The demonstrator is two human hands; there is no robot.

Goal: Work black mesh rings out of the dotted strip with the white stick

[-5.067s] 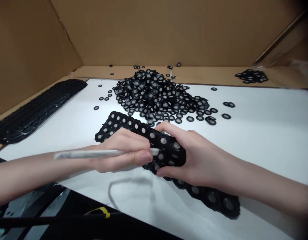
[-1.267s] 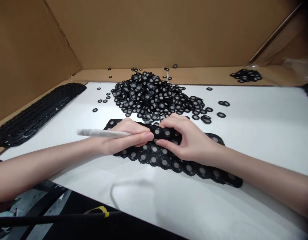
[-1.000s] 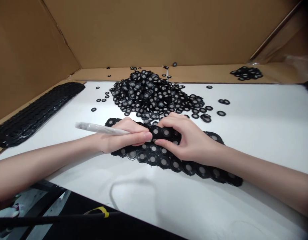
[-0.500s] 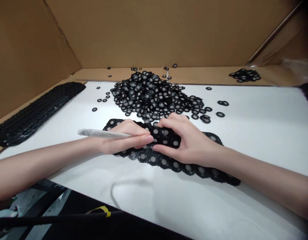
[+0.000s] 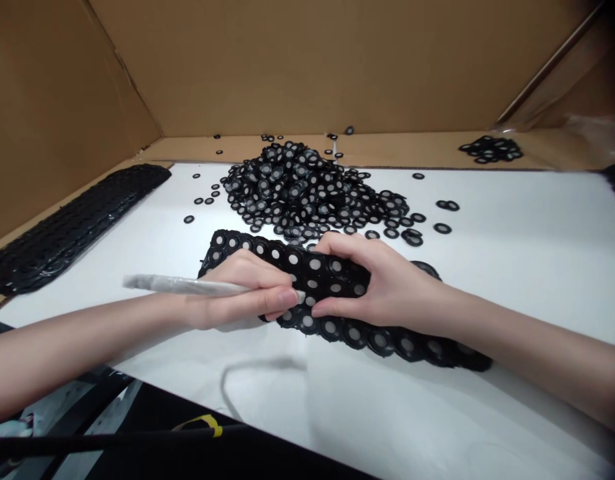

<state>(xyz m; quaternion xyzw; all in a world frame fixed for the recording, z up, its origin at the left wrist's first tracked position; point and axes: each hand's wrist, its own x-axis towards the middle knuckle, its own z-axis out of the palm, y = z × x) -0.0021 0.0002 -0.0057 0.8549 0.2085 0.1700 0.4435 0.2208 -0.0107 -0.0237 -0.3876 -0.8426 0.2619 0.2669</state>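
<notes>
A long black rubber-like sheet (image 5: pixel 332 277), lined with rows of rings around pale round centres, lies across the white tabletop in front of me. My right hand (image 5: pixel 390 283) grips it near the middle, thumb on the near side and fingers on the far side. In my left hand (image 5: pixel 250 288) is a white pen-like stick (image 5: pixel 177 285), pinched between thumb and fingers. Its tip meets the sheet close to my right thumb; whether it is inside a ring I cannot tell. Part of the sheet is hidden under both hands.
Behind the sheet rises a big pile of loose black rings (image 5: pixel 307 190), with several scattered around it. Stacked ring sheets (image 5: pixel 72 220) lie along the left side. A small ring heap (image 5: pixel 492 149) sits at the back right. Cardboard walls (image 5: pixel 307 67) enclose the white tabletop (image 5: pixel 512 247).
My left hand has drawn the stick left and slightly toward me. The sheet's left end has shifted up and left. My right hand, still gripping, has moved a little to the right.
</notes>
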